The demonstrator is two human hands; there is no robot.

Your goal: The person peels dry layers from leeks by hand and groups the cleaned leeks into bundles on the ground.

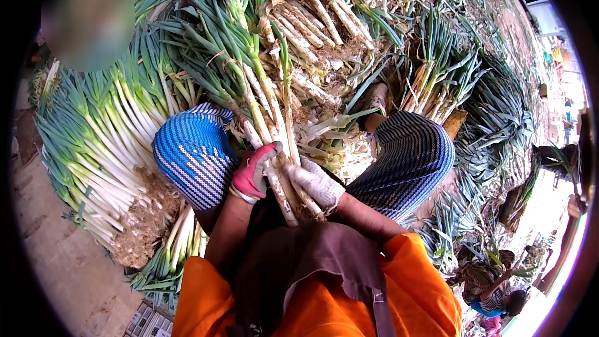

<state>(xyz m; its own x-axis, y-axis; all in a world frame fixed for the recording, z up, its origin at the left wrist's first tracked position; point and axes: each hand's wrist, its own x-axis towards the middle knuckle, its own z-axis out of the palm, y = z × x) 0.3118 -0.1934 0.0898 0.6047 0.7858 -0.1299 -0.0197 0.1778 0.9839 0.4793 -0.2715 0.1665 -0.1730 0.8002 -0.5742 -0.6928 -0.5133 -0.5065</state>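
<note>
Between my knees I hold a few long leeks [257,111], their green tops pointing away from me and their root ends close to my apron. My left hand [253,171], in a red glove with a pale cuff, is closed around the stalks. My right hand [315,184], in a whitish knitted glove, has its fingers bent against the outer layer of a stalk, just right of the left hand. The stalks are soil-stained and brownish along the lower part. Some right fingertips are hidden behind the stalks.
Whiter leeks with bushy roots [115,150] lie fanned out at the left. Brownish untrimmed leeks [306,22] are heaped ahead, beside pale peelings [340,159]. Another bunch [437,75] stands past my right knee. Leafy scraps [505,100] cover the right side. Another person [496,293] works at lower right.
</note>
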